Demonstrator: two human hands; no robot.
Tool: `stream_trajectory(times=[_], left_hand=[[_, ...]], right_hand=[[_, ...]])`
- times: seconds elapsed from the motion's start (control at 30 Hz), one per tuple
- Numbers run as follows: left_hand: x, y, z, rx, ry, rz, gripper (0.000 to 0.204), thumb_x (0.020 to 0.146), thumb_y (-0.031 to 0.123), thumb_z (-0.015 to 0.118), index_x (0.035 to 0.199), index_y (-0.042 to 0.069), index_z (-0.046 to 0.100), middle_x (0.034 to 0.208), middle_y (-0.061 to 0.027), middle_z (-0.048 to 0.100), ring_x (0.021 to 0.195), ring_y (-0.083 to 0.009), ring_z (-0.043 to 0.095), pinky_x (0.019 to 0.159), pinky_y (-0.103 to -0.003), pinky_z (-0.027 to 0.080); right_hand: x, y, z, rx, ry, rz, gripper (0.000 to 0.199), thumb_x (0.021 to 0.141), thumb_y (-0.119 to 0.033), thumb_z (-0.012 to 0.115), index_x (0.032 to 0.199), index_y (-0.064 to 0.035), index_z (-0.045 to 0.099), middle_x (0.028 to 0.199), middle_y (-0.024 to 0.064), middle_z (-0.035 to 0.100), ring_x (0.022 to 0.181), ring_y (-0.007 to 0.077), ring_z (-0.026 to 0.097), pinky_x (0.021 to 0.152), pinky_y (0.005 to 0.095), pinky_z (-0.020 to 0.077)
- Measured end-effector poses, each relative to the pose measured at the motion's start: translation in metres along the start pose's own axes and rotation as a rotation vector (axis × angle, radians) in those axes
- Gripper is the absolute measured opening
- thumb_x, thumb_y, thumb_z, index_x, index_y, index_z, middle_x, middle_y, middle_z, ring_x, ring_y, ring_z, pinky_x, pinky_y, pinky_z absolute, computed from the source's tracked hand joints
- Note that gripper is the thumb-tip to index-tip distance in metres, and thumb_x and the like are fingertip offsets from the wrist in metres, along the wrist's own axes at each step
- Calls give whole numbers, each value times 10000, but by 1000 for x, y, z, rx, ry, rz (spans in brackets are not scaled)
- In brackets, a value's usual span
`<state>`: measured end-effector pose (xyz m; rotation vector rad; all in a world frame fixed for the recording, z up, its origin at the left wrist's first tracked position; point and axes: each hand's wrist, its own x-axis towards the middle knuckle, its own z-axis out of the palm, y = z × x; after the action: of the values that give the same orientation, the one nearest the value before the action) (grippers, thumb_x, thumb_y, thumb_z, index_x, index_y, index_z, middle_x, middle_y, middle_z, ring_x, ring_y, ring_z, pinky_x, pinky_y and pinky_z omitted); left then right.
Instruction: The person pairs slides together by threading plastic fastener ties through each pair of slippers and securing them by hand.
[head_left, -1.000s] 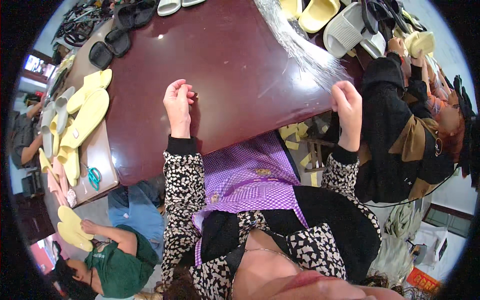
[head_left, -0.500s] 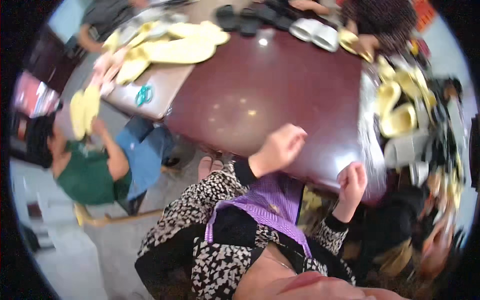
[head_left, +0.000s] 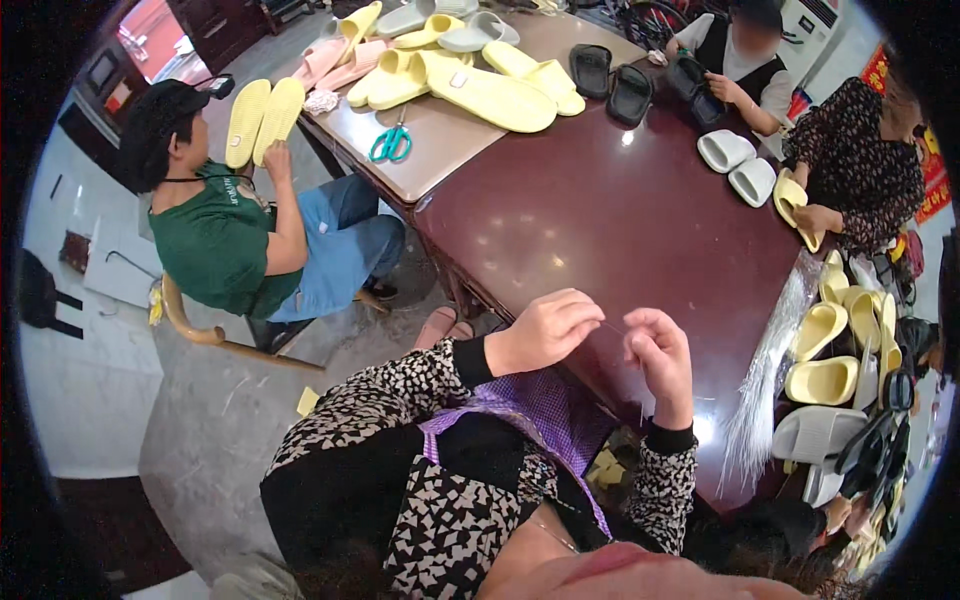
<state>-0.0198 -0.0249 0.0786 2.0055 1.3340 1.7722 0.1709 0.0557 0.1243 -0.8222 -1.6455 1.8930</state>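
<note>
Both hands, left hand (head_left: 545,330) and right hand (head_left: 660,352), pinch a thin clear thread (head_left: 612,324) taut between closed fingers above the tabletop (head_left: 620,215); next seems careful threading.

A thin, pale thread (head_left: 612,325) runs taut between the left hand (head_left: 545,330) and the right hand (head_left: 660,355), pinched at both ends, just above the dark red counter (head_left: 600,220) edge.
</note>
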Motion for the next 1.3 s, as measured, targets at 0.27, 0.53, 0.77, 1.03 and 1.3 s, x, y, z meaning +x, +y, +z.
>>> stream_trajectory(times=[0.27,0.53,0.77,1.03,1.3], left_hand=[[-6,-11,-10,16,-50,-178,98,804,-22,617,901,-7,619,800,-124,608,724,-271,600,616,-346,480],[-5,-25,7,52,-119,-122,92,787,-6,630,877,1,609,807,-117,605,741,-290,589,649,-362,478],[-10,-38,6,180,-143,-55,86,781,2,639,855,14,598,841,-111,608,768,-294,586,689,-367,478],[-25,-49,13,155,-140,-146,81,776,12,646,843,22,602,825,-97,621,765,-275,593,693,-364,471],[-20,-45,16,212,-180,-131,72,773,19,645,832,36,609,822,-81,628,753,-257,596,685,-339,457]], right_hand=[[36,33,-5,292,-427,-98,164,890,-41,564,1037,18,608,810,86,653,701,153,618,671,261,507],[47,61,-11,432,-124,-137,82,901,-43,559,965,-6,594,798,74,639,696,148,599,678,271,498],[52,53,-9,558,162,-98,86,915,-133,582,914,-61,536,671,36,506,580,120,477,581,275,447],[51,58,-17,668,64,35,72,942,-142,536,947,-70,533,645,20,501,554,107,451,550,268,408],[54,58,-28,770,70,74,133,970,-203,495,943,-79,536,567,-24,403,486,91,361,515,259,349]])
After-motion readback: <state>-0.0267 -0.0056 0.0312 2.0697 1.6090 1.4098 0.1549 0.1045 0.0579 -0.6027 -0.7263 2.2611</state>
